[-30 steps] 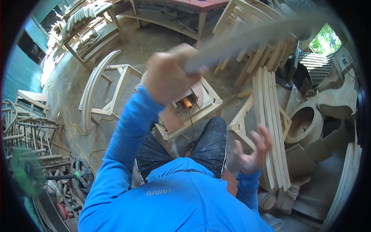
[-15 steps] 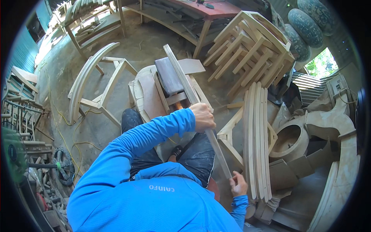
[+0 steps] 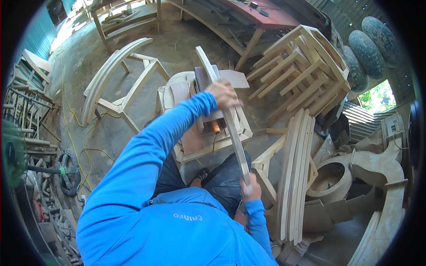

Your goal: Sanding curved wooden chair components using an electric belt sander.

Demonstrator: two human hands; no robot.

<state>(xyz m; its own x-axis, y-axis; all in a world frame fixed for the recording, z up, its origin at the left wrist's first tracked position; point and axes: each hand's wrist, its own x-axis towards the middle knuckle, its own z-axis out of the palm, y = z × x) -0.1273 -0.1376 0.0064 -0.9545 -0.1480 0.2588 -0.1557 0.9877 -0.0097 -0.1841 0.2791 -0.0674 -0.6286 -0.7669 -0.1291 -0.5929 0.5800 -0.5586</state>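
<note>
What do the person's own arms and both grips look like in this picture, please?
The left sleeve and right sleeve are bright blue and long, the left one visibly creased. The left grip and right grip look ungloved; blur hides finer details.

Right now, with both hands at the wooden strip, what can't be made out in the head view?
All in the head view:
- Wooden strip: its lower end, covered by the right hand.
- Right hand: exact finger placement, blurred.
- Dark block: partly hidden behind the strip and left hand.
- Red-topped bench: far side, cut off by the top edge.
- Green fan: outer part, lost at the dark left rim.
</note>
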